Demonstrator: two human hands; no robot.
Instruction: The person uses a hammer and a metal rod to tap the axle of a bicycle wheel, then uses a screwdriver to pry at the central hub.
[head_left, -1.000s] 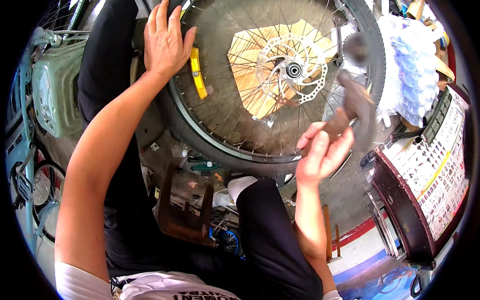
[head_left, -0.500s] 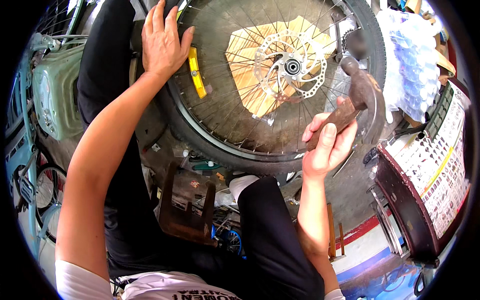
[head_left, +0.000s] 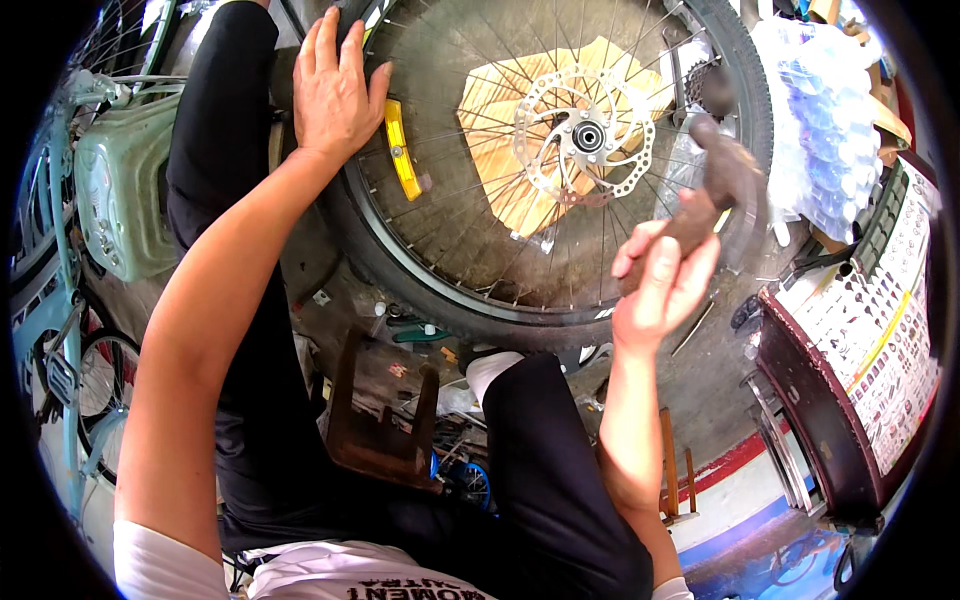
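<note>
My left hand lies with fingers extended on the upper-left edge of a bicycle wheel, beside its yellow reflector. My right hand grips the wooden handle of a hammer, whose metal head is blurred over the right side of the tyre. At the wheel's centre is a silver perforated brake disc, with a pale wooden board showing beneath the spokes.
A pale green bicycle part and bike frames stand left; wrapped plastic bottles lie right, above a dark case topped with printed sheet. A brown stool, scattered tools and my black-trousered legs are below the wheel.
My right hand has moved up and slightly right with the hammer, whose head is smeared by motion. My left hand stays on the wheel edge, shifting only slightly in the picture.
</note>
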